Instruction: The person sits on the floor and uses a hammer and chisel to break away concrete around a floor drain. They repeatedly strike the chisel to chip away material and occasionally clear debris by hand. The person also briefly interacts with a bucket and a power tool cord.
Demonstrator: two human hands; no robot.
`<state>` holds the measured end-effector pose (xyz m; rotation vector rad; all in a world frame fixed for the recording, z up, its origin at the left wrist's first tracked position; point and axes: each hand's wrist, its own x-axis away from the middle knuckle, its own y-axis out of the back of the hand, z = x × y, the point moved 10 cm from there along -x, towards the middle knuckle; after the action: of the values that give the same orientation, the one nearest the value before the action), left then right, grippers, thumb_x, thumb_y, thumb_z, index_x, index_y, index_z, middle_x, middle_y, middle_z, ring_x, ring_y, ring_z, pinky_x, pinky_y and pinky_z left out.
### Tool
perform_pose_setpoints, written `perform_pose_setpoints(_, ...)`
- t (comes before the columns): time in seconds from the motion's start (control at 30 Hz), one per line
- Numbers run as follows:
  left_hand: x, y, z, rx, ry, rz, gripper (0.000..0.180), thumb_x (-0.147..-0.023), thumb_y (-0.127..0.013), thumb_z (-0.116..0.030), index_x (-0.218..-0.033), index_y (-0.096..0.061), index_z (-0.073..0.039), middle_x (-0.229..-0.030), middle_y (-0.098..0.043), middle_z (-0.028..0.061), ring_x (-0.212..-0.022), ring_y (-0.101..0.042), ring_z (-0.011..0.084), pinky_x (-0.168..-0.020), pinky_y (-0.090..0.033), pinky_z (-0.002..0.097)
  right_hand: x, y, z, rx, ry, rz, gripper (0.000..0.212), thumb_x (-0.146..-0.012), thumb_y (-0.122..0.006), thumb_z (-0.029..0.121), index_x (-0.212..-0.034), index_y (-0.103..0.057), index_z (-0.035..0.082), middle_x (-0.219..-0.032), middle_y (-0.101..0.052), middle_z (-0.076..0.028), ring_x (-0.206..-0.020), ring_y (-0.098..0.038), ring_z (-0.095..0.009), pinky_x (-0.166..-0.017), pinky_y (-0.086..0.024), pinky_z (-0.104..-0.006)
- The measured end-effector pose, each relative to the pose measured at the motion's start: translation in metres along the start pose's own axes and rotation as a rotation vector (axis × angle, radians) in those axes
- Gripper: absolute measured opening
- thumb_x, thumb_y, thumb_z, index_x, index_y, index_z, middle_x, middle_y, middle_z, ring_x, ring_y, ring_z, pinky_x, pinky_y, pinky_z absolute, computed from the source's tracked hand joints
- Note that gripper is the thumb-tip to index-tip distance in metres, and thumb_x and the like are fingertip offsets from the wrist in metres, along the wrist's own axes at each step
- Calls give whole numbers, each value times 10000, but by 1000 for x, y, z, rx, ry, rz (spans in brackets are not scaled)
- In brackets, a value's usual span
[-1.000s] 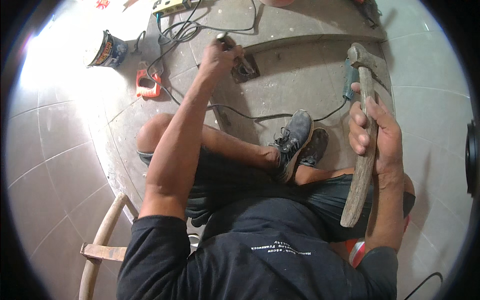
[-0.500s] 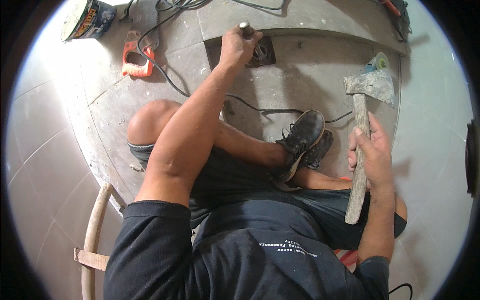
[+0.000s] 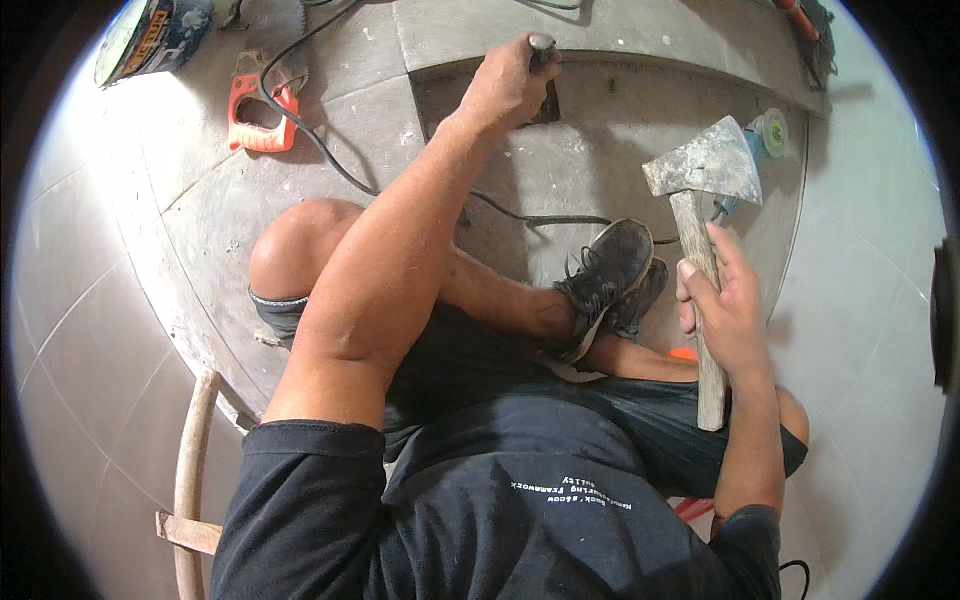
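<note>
My left hand is closed around an upright metal chisel, whose round struck end shows above the fist. Its lower end is hidden by the hand. Beneath is a dark rectangular patch in the grey floor, largely covered by my hand and forearm. At the right, my right hand grips the wooden handle of a hatchet. The worn, pale-spattered head is raised, with its flat back end facing the chisel and its broad blade to the right.
An orange-handled saw and a dark bucket lie at the far left. A black cable crosses the floor before my crossed shoes. Behind the hatchet sits an angle grinder. A wooden frame stands at lower left.
The hatchet has swung left toward the chisel, along with my right hand. My left hand and the chisel appear slightly further right; the whole view has shifted a little.
</note>
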<state>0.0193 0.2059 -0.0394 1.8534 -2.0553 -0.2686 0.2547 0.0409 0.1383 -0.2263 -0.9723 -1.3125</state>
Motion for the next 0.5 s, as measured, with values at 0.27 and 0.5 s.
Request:
perform_pose_setpoints(0.27,-5,-35,-7,-57,-71,203,262,-1011,-638,-204,-1211,-632,-36,-1114,-732,205,-1046,-695,365,-916,-522,428,-42,-34,-8,-378,67,-60,441,-1045,-575,185,-1429,-443,13,-807,-572,-29,-563,-563,-87,-453,-476,-255)
perform_pose_setpoints(0.5,-19,-50,-19,-173,-122,277,229,-1018,-656,-225,-1172,-655,-56,-1008,-723,77,-925,-644,173,-868,-517,353,-90,-46,1,-567,114,-69,263,-1070,-483,232,-1199,-461,4,-812,-566,-60,-554,-570,-106,-430,-501,-287)
